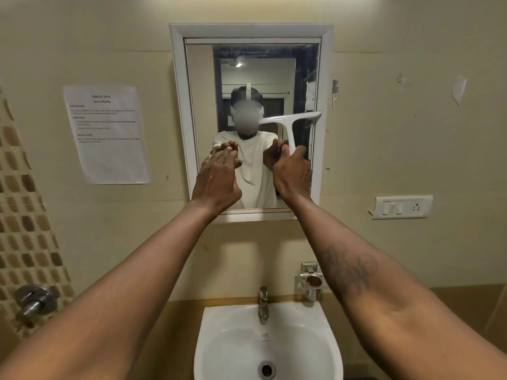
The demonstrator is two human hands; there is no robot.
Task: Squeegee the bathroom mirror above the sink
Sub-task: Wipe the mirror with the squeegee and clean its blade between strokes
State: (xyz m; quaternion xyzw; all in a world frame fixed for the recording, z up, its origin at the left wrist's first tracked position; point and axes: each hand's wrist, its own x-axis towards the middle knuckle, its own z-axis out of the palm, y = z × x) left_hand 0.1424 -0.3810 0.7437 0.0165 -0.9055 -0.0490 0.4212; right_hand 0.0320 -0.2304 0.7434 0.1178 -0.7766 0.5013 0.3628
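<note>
Head view: right hand [292, 171] wrapped tight around the handle of a white squeegee [288, 124], blade tilted, held up against the right half of the mirror [203, 105] (contact with the glass hard to judge). Left hand [216, 179] loosely open, fingers extended together, fingertips at or just off the glass, holding nothing. Below both forearms, sink [219, 333] with tap [264, 304]
</note>
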